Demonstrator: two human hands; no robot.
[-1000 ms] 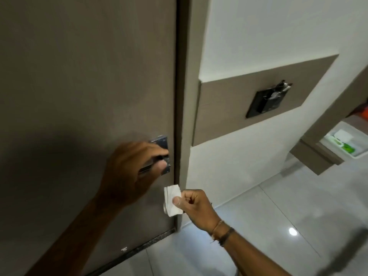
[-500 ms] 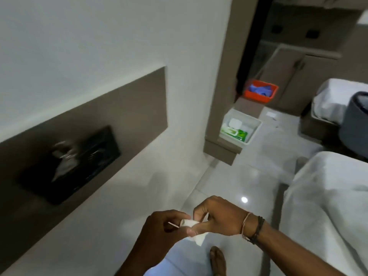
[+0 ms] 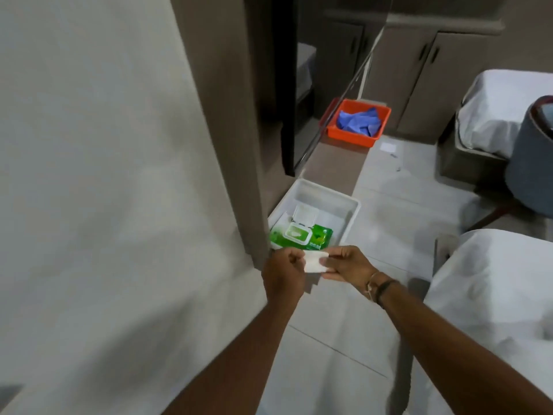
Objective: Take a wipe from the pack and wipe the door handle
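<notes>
Here, a folded white wipe (image 3: 314, 263) is pinched between both hands at once: the left hand (image 3: 282, 275) is closed on its left edge and the right hand (image 3: 347, 265) on its right edge, with thumb and fingertips pressed together on the sheet. The wipe is held in the air just in front of the white tray (image 3: 344, 202), in which the green pack (image 3: 302, 236) lies with its lid (image 3: 305, 215) flipped up. The door handle is not seen in this view, so its place cannot be told. If the grip of either hand is loosened while the sheet is being refolded or passed across, the thin wipe may be dropped to the floor (image 3: 344, 339) and dirtied. The pack, left open, may be dried out. Room is judged tight on the left, where the wall corner (image 3: 254, 205) stands just beside the left hand and could be knocked by the knuckles. On the right, a cloth-covered seat (image 3: 493, 295) is near the right forearm. Open floor is left between them, and the ledge (image 3: 332, 166) toward the orange bin (image 3: 359, 137) is well apart.
</notes>
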